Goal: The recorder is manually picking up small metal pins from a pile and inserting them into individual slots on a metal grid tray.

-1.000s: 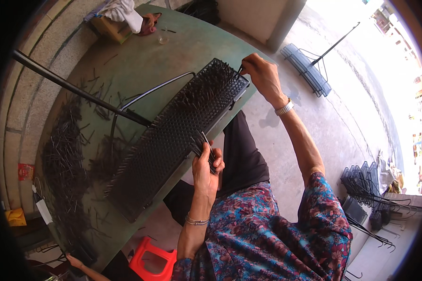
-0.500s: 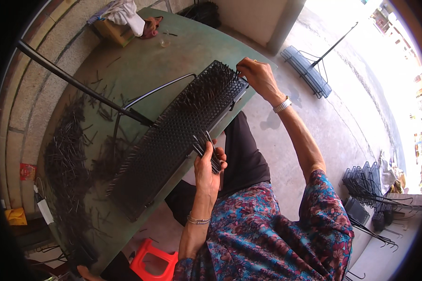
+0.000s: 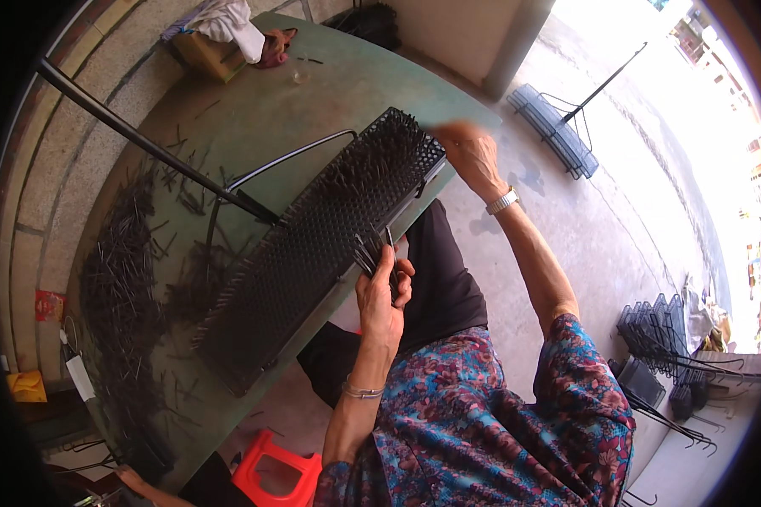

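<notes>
A long black perforated brush head (image 3: 287,279) lies slantwise along the green table's near edge. Dark bristle strips stand thick in its far end, and a row runs down its far side. In my left hand (image 3: 382,291), closed near the front edge of the brush head, is a bundle of thin dark strips (image 3: 369,252) pointing up. My right hand (image 3: 472,152) is at the far right corner of the brush head, wearing a metal watch. Motion smears its fingers, so what they hold, if anything, cannot be made out.
A black handle (image 3: 144,133) rises leftward from the brush head. Loose dark strips (image 3: 118,279) are heaped on the green table (image 3: 330,68). Another person's hand (image 3: 135,482) shows at lower left. A red stool (image 3: 271,460) stands below; wire racks (image 3: 655,334) are at right.
My right hand has shifted slightly down and right at the brush head's corner, and its fingers have blurred. My left hand has moved a little right with its strips. The other person's hand shows more.
</notes>
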The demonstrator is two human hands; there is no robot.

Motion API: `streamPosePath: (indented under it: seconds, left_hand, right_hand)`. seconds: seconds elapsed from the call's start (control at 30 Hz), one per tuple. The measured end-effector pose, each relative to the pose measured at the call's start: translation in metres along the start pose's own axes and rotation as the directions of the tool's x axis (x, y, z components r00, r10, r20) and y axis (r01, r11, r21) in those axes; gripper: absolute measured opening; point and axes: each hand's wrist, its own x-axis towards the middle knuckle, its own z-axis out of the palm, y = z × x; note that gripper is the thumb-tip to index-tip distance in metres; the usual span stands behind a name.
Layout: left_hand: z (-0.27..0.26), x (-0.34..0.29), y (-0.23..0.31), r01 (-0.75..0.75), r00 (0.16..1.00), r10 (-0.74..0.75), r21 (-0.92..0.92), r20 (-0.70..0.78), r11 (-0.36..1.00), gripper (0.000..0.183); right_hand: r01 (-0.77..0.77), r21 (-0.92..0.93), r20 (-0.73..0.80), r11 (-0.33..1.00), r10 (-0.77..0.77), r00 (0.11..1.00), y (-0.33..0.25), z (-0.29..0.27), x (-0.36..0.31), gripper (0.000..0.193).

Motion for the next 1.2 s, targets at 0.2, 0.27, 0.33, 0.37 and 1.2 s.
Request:
streamPosePath:
  seconds: [0.2, 0.27, 0.33, 0.37, 1.2]
  left_hand:
    - [0.005, 0.002, 0.001, -0.067, 0.998, 0.069, 0.075, -0.015, 0.995, 0.029]
    - [0.003, 0.002, 0.000, -0.081, 0.996, 0.085, 0.097, -0.041, 0.992, 0.030]
    - [0.010, 0.002, -0.001, -0.081, 0.994, 0.089, 0.124, -0.058, 0.989, 0.029]
    - [0.012, 0.003, -0.003, -0.074, 0.995, 0.081, 0.126, -0.057, 0.989, 0.029]
    - [-0.003, 0.013, -0.003, -0.026, 0.999, 0.030, 0.108, -0.039, 0.994, 0.033]
  right_hand:
    - [-0.146, 0.252, 0.174, 0.957, 0.103, 0.979, -0.040, -0.022, -0.024, 0.033]
    - [-0.393, 0.490, 0.574, 0.778, 0.051, 0.817, -0.061, -0.031, -0.039, 0.036]
    - [-0.427, 0.531, 0.660, 0.732, -0.041, 0.750, -0.074, -0.032, -0.057, 0.033]
    - [-0.389, 0.535, 0.646, 0.750, -0.066, 0.761, -0.073, -0.027, -0.062, 0.029]
    - [-0.217, 0.578, 0.072, 0.787, 0.216, 0.974, -0.055, -0.041, -0.031, 0.008]
